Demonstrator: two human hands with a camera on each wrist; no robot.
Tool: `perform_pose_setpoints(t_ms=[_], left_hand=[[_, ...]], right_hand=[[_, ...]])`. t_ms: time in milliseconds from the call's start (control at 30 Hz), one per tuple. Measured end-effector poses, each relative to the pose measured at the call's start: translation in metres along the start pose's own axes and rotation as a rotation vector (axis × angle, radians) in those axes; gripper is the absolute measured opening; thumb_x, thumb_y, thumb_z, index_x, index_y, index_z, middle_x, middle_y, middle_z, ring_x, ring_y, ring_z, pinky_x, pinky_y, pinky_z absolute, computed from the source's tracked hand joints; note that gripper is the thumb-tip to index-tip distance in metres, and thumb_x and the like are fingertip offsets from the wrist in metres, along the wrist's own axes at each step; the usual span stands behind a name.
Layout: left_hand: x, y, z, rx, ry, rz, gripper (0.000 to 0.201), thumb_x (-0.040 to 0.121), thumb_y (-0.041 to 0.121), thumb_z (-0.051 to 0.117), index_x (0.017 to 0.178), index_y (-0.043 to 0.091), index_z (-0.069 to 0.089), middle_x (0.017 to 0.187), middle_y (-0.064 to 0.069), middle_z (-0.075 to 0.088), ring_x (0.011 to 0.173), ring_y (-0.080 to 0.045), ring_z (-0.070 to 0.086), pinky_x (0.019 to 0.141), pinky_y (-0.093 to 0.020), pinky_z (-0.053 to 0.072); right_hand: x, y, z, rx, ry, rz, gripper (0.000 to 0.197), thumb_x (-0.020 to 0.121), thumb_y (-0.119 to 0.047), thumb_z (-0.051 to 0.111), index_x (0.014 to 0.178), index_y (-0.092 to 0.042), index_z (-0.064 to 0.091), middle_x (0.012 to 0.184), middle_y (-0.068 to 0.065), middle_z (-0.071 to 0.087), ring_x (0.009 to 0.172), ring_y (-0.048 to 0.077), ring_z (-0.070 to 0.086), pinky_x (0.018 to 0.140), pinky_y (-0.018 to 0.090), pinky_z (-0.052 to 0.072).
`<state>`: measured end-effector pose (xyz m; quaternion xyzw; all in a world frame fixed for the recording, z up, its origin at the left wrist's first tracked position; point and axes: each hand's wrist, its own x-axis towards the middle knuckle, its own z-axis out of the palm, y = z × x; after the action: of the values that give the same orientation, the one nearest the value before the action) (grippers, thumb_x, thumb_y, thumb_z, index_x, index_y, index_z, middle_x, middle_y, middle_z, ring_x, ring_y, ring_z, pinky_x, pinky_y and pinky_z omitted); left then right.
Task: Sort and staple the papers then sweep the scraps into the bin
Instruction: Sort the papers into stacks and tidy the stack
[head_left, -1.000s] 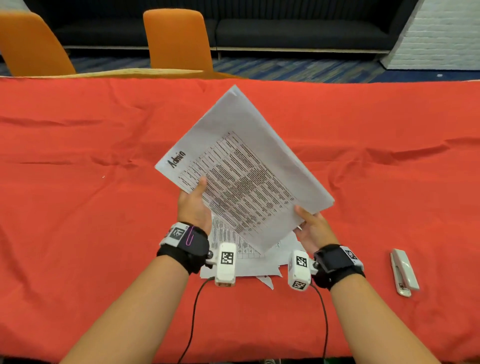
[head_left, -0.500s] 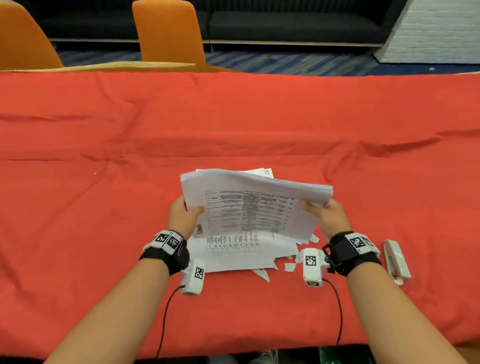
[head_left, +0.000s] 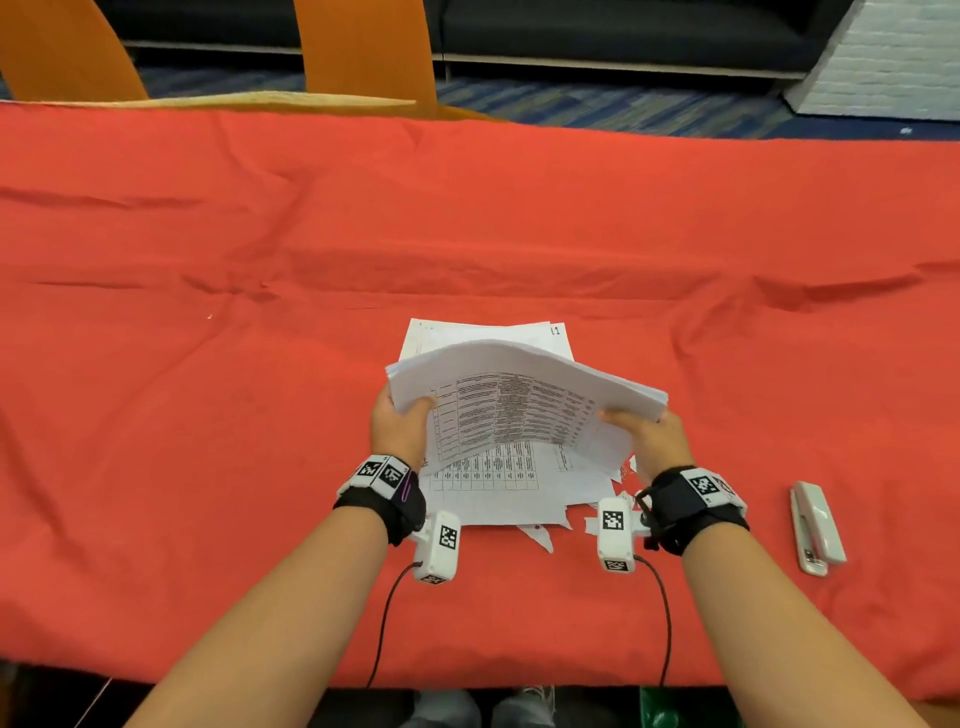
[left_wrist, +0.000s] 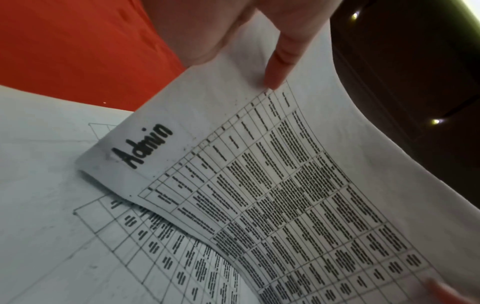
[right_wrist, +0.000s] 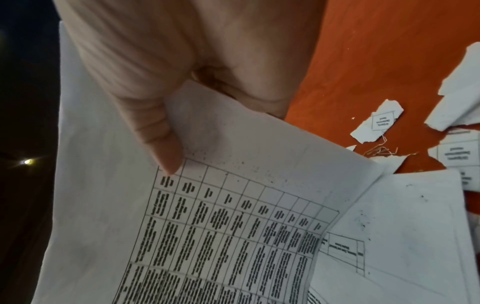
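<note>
A red cloth-covered table (head_left: 208, 415) spans the room. Near its front edge at 6 o'clock lies a flat pile of white printed sheets (head_left: 498, 488). Just above that pile, a curved stack of white table-printed papers (head_left: 519, 395) is held between the left hand (head_left: 397, 431) at 9 o'clock and the right hand (head_left: 657, 441) at 3 o'clock. Small torn white paper scraps (right_wrist: 376, 123) lie at the pile's 4 o'clock. Farther toward 3 o'clock rests a white stapler (head_left: 815, 527). Two orange chairs (head_left: 363, 47) stand beyond the table at 11 o'clock.

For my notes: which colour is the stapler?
White or pale grey stapler; it shows best in the head view.
</note>
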<state>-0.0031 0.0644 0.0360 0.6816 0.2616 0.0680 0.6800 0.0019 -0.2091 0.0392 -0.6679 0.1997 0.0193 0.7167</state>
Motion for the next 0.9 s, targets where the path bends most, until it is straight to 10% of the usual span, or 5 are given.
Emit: perform_pose_setpoints(t_ms=[200,367,633,767,900], left_hand=[[0.0,-0.001,-0.004,-0.055,-0.021,0.0,0.03,0.082,0.0,0.064,0.108,0.014,0.059,0.089,0.001,0.065,0.077,-0.011,0.062,0.052,-0.013,0.048],[0.0,-0.004,0.001,-0.042,-0.038,-0.035,0.021,0.088,0.012,0.064,0.108,0.017,0.062,0.096,-0.001,0.07,0.093,-0.022,0.067,0.078,-0.034,0.055],[-0.007,0.049,0.012,0.239,-0.21,0.27,0.015,0.091,0.017,0.059,0.104,0.025,0.06,0.1,-0.002,0.069,0.095,-0.02,0.065,0.086,-0.043,0.054],[-0.014,0.094,0.026,0.475,-0.339,0.562,0.013,0.091,0.021,0.057,0.102,0.014,0.06,0.097,-0.005,0.064,0.085,-0.022,0.06,0.074,-0.039,0.051],[-0.024,0.136,0.029,0.541,-0.375,0.745,0.01,0.087,0.017,0.064,0.084,0.021,0.055,0.077,0.012,0.054,0.067,0.0,0.049,0.057,-0.009,0.034]], right_hand=[[0.004,0.004,-0.004,0.047,-0.026,0.05,0.031,0.073,0.018,0.062,0.084,-0.01,0.069,0.088,0.011,0.068,0.084,0.026,0.063,0.083,0.038,0.049],[0.008,0.003,-0.003,0.035,-0.019,0.09,0.031,0.074,0.018,0.06,0.081,-0.011,0.067,0.075,0.001,0.071,0.077,0.021,0.062,0.077,0.036,0.046],[0.017,-0.068,-0.002,-0.637,0.093,-0.377,0.094,0.066,-0.019,0.081,0.145,-0.028,0.031,0.149,0.002,0.033,0.139,0.019,0.031,0.116,0.041,0.023],[0.004,-0.114,0.045,-0.972,-0.155,-0.597,0.075,0.068,-0.037,0.078,0.135,-0.04,0.046,0.139,-0.011,0.049,0.135,0.014,0.038,0.114,0.039,0.019],[0.001,-0.136,0.056,-0.632,-0.392,-0.494,0.012,0.08,-0.019,0.073,0.09,-0.012,0.073,0.083,-0.001,0.071,0.077,0.015,0.062,0.076,0.033,0.049]])
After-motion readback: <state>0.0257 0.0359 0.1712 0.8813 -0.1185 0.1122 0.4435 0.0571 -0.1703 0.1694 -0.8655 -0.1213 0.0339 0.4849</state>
